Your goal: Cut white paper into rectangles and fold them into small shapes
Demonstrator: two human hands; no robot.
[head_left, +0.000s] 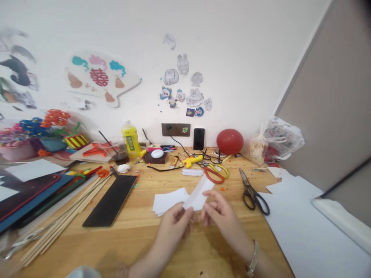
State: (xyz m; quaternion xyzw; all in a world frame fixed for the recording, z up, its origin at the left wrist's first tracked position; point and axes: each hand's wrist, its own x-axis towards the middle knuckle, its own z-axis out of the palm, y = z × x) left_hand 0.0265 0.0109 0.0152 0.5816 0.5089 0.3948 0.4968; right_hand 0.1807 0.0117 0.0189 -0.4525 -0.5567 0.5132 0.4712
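A white piece of paper (199,194) with a folded strip along its upper edge is held above the wooden table. My left hand (177,221) pinches its lower left corner between thumb and fingers. On the right side, my right hand (218,210) has its curled fingers on the paper's edge; a bracelet circles that wrist. Just behind my left hand lies a small stack of white paper sheets (167,200). Beyond the held paper are several narrow folded paper strips (192,172) and scissors with red and yellow handles (216,173).
Black-handled scissors (251,193) lie right of my hands, beside large white sheets (307,231). To the left are a black tablet (111,200) and wooden sticks (66,218). A yellow glue gun (191,161), a red balloon (230,141), a phone (198,139) and a yellow bottle (131,139) stand toward the wall.
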